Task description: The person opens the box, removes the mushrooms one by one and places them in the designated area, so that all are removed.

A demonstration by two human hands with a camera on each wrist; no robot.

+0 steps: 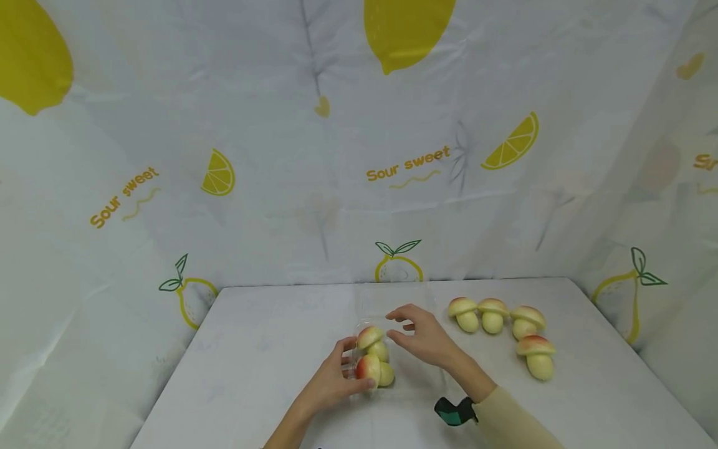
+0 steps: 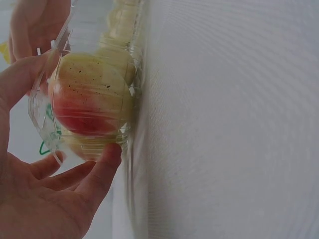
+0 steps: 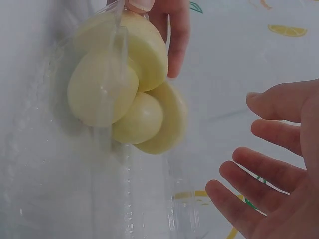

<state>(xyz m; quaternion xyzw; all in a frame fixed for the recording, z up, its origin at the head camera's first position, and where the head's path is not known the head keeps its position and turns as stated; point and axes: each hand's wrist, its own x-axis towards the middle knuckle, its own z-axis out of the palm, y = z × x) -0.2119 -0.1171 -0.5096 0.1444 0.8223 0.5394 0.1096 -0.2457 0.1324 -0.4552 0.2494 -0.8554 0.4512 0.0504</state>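
Note:
A clear plastic clamshell box [image 1: 417, 381] lies on the white table with its lid [image 1: 373, 300] raised at the back. Inside, along its left side, are two cream toy mushrooms with red-tinged caps, a front mushroom [image 1: 367, 368] and a rear mushroom [image 1: 369, 337]. My left hand [image 1: 330, 381] grips the box's left side, thumb at the near rim and fingers along the outer wall [image 2: 84, 112]. Over the box my right hand [image 1: 422, 340] hovers with spread fingers, holding nothing. The right wrist view shows that hand [image 3: 284, 179] apart from the mushrooms [image 3: 102, 92].
Several more toy mushrooms [image 1: 492, 316] lie on the table right of the box, the nearest mushroom [image 1: 538, 357] closer to the front. A lemon-printed white curtain [image 1: 336, 218] hangs behind the table [image 1: 252, 349]. A dark green and black strap [image 1: 455, 411] sits by the right sleeve.

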